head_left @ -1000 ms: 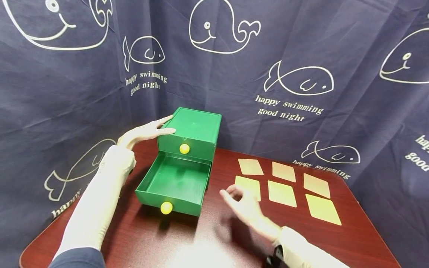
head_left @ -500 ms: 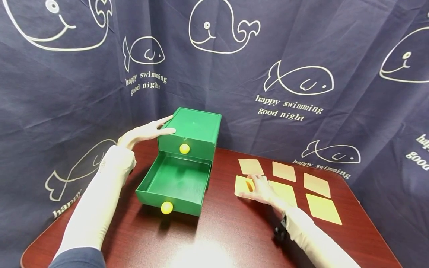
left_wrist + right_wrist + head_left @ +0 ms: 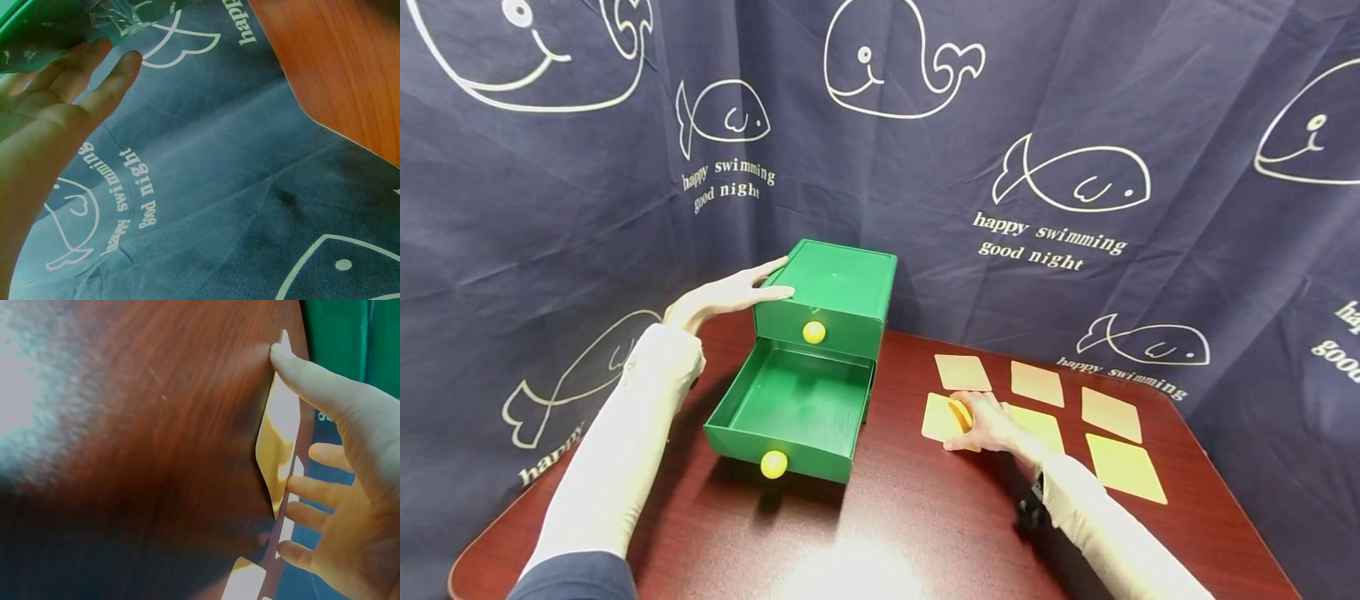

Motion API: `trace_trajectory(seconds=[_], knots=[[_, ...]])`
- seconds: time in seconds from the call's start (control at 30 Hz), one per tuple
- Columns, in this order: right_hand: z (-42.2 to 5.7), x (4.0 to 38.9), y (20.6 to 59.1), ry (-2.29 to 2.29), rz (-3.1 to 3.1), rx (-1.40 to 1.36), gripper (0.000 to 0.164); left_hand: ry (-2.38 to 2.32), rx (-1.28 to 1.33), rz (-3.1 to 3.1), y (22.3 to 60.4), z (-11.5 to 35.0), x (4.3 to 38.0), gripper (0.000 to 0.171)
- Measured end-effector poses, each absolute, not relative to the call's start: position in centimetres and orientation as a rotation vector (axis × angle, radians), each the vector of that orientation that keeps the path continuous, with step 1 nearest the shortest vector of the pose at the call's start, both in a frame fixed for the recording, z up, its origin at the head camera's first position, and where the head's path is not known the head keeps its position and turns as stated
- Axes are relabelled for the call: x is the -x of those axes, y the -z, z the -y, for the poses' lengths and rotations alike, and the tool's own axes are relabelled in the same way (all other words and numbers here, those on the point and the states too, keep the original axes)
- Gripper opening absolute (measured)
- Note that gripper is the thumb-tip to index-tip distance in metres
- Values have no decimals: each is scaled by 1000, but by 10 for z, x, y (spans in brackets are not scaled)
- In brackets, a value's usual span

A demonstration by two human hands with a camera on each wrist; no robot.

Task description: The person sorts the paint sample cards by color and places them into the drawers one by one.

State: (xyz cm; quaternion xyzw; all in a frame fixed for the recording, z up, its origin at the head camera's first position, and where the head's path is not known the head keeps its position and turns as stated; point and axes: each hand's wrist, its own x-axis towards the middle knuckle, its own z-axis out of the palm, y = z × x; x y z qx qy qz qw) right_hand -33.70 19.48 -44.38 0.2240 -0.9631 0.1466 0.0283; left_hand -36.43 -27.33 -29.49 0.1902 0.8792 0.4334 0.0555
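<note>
My left hand rests on the left top edge of a green two-drawer cabinet, its fingers straight. In the left wrist view, the fingers of that hand lie against the green plastic. The lower drawer is pulled out, with nothing seen in it. My right hand spans a yellow square card, thumb at the near edge and fingers at the far side. The right wrist view shows the card between the thumb and fingers; whether it is off the table cannot be told.
Several other pale and yellow cards lie in two rows, among them a far-left card and a near-right one. The reddish-brown table extends in front of the cabinet. Dark blue printed cloth hangs behind.
My right hand has moved rightward from beside the drawer to the near-left card, which has turned slightly in the last half second. The left hand and cabinet have stayed put.
</note>
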Motion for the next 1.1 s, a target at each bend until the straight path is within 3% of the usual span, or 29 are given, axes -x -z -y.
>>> trace_trajectory(seconds=[0.57, 1.1], knots=[[-192, 343, 437, -443, 2973, -807, 100, -1279, -565, -2704, 295, 273, 368, 79], [-187, 340, 429, -157, 2910, -953, 82, -1270, -558, -2709, 294, 273, 367, 79]])
